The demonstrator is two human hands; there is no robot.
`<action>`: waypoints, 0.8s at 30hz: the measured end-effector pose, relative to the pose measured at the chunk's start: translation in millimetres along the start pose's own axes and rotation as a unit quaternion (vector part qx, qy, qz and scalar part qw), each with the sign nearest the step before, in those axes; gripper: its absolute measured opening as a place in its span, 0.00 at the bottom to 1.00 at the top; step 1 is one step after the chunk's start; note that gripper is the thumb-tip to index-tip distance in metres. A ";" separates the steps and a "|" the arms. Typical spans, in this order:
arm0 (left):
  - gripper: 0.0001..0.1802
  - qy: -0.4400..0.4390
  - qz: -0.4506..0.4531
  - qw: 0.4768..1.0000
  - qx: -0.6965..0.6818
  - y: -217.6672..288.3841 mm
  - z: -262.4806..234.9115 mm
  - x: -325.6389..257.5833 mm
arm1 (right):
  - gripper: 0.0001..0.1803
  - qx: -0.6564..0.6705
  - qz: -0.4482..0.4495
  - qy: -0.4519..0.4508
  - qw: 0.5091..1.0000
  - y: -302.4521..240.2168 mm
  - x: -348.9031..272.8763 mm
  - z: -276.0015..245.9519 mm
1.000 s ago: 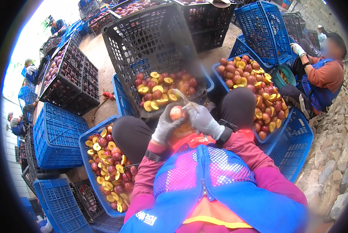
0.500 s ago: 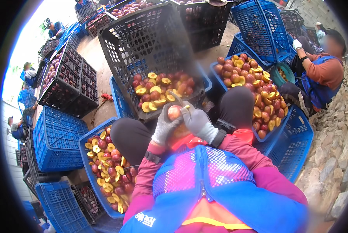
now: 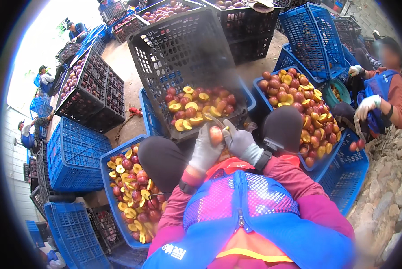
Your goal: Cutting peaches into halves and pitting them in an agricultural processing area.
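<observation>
My left hand (image 3: 204, 150), in a pale glove, is closed round a reddish plum (image 3: 216, 135). In my gloved right hand (image 3: 241, 143) is a knife (image 3: 215, 120), its curved blade pointing up and left beyond the plum. Just past both hands, a tilted black crate (image 3: 158, 49) opens toward me. Whole plums and yellow-fleshed halves (image 3: 193, 107) lie in its lower part. My fingers hide some of the plum and the knife's handle.
Blue crates of plums and halves stand by my left knee (image 3: 106, 179) and right knee (image 3: 260, 96). At right sits a person (image 3: 391, 98) in white gloves, with a green basin (image 3: 328, 94) and a low blue crate (image 3: 355, 175) nearby. Stacked black crates (image 3: 91, 89) stand left.
The whole view has shifted, with things now further right. My hands still hold the plum and knife. The person at right has lowered a hand, and plums show below it over the low blue crate.
</observation>
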State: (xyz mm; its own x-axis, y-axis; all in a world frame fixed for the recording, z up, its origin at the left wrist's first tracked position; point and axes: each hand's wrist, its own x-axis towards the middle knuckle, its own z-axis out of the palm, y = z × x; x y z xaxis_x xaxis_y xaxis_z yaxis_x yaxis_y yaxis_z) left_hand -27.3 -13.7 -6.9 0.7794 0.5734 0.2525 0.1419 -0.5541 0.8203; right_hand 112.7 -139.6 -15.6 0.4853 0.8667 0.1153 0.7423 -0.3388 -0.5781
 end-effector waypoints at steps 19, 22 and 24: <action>0.38 0.034 -0.172 0.787 -0.592 88.0 -63.9 18.8 | 0.14 0.233 -0.159 0.098 0.954 -49.1 -15.5 -65.9; 0.37 0.027 -0.174 0.800 -0.573 88.9 -57.3 17.7 | 0.13 0.226 -0.144 0.075 0.960 -47.4 -21.5 -67.1; 0.37 0.022 -0.167 0.816 -0.553 85.4 -54.2 17.2 | 0.12 0.226 -0.146 0.077 0.960 -44.1 -24.6 -59.8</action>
State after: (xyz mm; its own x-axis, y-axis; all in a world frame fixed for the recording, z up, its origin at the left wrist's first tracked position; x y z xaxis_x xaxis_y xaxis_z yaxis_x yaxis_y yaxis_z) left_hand -34.8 -18.4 95.3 0.7844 0.6148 -0.0820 -0.3141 0.5077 0.8022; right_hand 95.6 -167.9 55.4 0.3754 0.8241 0.4242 0.5978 0.1345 -0.7903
